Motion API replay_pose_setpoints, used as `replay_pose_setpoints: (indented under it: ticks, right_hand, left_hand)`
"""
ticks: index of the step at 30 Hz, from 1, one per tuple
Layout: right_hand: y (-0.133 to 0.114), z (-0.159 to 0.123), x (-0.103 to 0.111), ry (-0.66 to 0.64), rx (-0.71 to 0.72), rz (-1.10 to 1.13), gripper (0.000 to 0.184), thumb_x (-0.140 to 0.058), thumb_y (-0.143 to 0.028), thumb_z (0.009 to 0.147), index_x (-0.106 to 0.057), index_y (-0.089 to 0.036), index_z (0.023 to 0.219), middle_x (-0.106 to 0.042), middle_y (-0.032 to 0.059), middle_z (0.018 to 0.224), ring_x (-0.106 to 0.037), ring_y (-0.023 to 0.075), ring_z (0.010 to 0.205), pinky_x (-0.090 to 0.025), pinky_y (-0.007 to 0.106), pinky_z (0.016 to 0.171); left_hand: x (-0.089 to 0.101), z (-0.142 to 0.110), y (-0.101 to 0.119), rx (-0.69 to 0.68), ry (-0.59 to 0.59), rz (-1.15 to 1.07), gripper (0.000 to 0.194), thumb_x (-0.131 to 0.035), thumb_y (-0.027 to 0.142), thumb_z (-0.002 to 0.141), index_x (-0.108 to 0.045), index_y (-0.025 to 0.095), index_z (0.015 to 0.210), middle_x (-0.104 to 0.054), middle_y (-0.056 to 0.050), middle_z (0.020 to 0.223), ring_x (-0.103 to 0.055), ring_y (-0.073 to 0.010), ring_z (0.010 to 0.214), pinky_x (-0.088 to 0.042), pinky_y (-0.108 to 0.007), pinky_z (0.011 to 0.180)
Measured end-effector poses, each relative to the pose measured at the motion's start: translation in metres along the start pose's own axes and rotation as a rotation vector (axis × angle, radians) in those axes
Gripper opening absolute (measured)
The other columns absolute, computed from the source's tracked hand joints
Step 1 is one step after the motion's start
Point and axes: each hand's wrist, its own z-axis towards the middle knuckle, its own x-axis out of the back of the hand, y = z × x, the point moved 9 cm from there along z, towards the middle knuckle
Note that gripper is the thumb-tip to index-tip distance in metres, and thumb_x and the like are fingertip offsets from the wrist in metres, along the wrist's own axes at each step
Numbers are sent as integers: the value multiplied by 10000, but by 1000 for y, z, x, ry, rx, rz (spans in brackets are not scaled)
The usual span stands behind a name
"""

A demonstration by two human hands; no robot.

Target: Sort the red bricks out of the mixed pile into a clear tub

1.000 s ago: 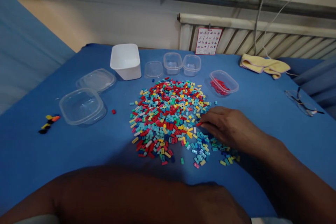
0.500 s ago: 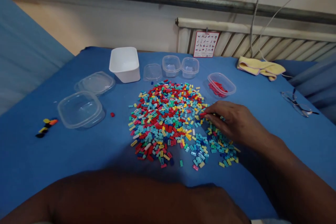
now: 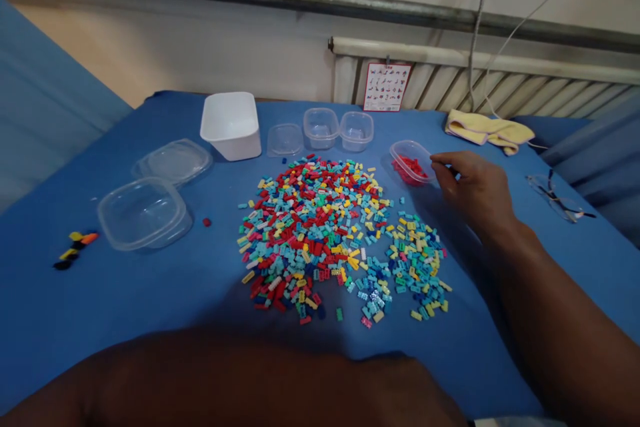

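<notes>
A big heap of small bricks (image 3: 315, 227) in red, teal, yellow and blue lies in the middle of the blue table (image 3: 500, 320). A smaller patch of mostly teal and yellow bricks (image 3: 417, 267) lies to its right. My right hand (image 3: 473, 190) hovers at the right rim of a small clear tub (image 3: 403, 149) that holds red bricks (image 3: 413, 169). Its fingertips are pinched together, and what they hold is too small to make out. My left forearm (image 3: 250, 380) lies across the near edge, with the hand's fingers hidden.
At the back stand a white tub (image 3: 230, 123), a clear lid (image 3: 284, 139) and two small clear tubs (image 3: 320, 127). On the left are a larger clear tub (image 3: 143, 213), its lid (image 3: 173, 161), a lone red brick (image 3: 207, 221) and odd pieces (image 3: 73, 250). A yellow cloth (image 3: 487, 128) and glasses (image 3: 557, 195) lie on the right.
My right hand has left the heap's right edge and moved up and right to the tub of red bricks. The left arm has stayed put.
</notes>
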Motion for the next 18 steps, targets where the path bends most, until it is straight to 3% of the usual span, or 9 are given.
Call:
replay_pose_setpoints:
  ticks: [2, 4, 8, 13, 18]
  right_hand:
    - [-21, -5, 3, -19, 62, 48, 273, -589, -320, 1087, -825, -216, 1177, -844, 138, 1127, -791, 311, 1014, -600, 448, 890]
    - [-50, -11, -4, -125, 177, 128, 240, -599, -305, 1095, -818, -226, 1150, -844, 115, 1092, -792, 283, 981, -596, 416, 875]
    - [-98, -31, -23, -362, 399, 285, 202, -603, -273, 1114, -797, -214, 1109, -828, 88, 1024, -770, 227, 928, -583, 355, 853]
    - [-110, -46, -40, -524, 478, 237, 234, -578, -284, 1135, -797, -206, 1163, -806, 109, 1103, -736, 234, 1000, -550, 353, 875]
    - [-110, -51, -37, -594, 502, 176, 260, -560, -261, 1136, -815, -208, 1119, -783, 106, 1059, -705, 230, 973, -524, 351, 835]
  left_hand:
    - [-5, 4, -7, 21, -30, -13, 394, -680, 52, 870, -476, 189, 562, -519, 36, 503, -471, -94, 403, -341, -211, 421]
    - [-11, 9, -12, 43, -50, -9, 437, -692, 10, 824, -439, 185, 515, -440, 43, 434, -458, -93, 391, -361, -202, 440]
    - [-7, 13, -11, 52, 38, -6, 396, -742, 68, 816, -503, 192, 525, -570, 19, 519, -520, -109, 440, -367, -224, 438]
    - [8, 11, 3, 12, 157, -17, 224, -746, 118, 850, -676, 232, 671, -656, 11, 632, -573, -122, 516, -401, -226, 500]
    - [19, 9, 15, -23, 187, -23, 209, -728, 69, 814, -716, 258, 725, -675, 27, 678, -588, -117, 535, -396, -225, 524]
